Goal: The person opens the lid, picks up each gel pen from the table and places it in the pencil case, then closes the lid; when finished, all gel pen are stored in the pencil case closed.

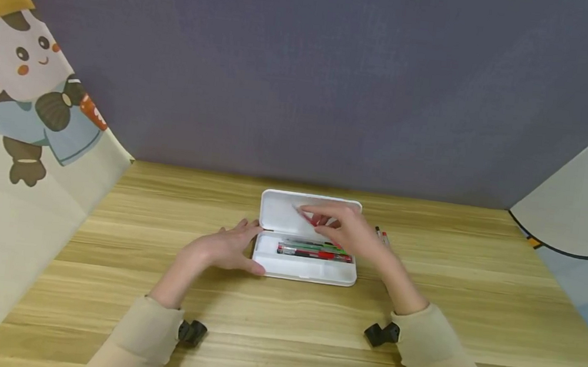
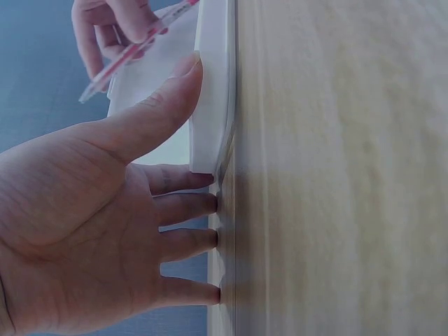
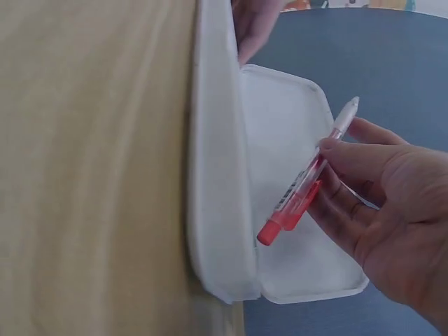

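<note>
A white pencil case (image 1: 303,270) lies on the table with its lid (image 1: 276,210) folded back. In its rear compartment several pens (image 1: 314,250) in red, black and green lie lengthwise. My right hand (image 3: 388,189) pinches a clear-barrelled red pen (image 3: 297,194) between thumb and fingers, above the case near the lid. At the case's left end is my left hand (image 1: 229,248), its thumb (image 2: 171,105) against the front edge. The other fingers of that hand are spread, with their tips on the table by the hinge side.
Two pens (image 1: 382,235), one black-ended and one red-ended, lie on the wooden table (image 1: 290,337) right of the case, partly hidden by my right hand. A grey-blue panel (image 1: 325,80) rises behind the table. Walls with cartoon prints (image 1: 34,64) stand at both sides.
</note>
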Demonstrator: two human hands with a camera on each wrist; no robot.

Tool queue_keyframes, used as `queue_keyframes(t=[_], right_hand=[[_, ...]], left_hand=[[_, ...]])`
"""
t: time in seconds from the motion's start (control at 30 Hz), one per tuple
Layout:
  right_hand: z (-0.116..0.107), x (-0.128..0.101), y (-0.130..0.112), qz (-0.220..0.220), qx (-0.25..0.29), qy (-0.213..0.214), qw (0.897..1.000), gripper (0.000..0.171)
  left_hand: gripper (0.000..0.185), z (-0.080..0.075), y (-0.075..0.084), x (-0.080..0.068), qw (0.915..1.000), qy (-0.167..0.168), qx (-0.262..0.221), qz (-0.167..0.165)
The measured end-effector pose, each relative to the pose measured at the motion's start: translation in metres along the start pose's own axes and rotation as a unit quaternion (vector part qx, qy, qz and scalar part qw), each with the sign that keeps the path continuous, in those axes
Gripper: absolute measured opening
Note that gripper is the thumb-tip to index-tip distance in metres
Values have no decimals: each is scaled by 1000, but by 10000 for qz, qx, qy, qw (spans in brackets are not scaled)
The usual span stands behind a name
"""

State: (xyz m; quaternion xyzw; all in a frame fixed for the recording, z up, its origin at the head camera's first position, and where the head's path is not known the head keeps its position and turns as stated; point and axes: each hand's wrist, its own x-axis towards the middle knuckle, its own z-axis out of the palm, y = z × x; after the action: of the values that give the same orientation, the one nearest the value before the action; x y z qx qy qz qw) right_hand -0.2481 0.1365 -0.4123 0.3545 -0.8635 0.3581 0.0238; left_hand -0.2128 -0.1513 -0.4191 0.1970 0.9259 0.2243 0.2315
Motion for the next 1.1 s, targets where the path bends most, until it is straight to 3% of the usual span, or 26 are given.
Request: queue_keyframes(t=[0.27, 0.5, 0.83, 1.1], right_hand=[[11, -1, 2, -54, -563, -246, 9981, 49], [17, -2, 1, 157, -870, -418, 9952, 47], [14, -3, -1, 252, -721, -491, 9959, 48], [-10, -12, -1, 409, -435, -251, 9979, 47]], left_hand=[[102, 0, -1, 0, 10000, 19, 30, -51], [102, 0, 0, -1, 10000, 30, 3, -12], [102, 0, -1, -2, 10000, 19, 17, -23], [102, -1, -2, -1, 10000, 34, 28, 7]])
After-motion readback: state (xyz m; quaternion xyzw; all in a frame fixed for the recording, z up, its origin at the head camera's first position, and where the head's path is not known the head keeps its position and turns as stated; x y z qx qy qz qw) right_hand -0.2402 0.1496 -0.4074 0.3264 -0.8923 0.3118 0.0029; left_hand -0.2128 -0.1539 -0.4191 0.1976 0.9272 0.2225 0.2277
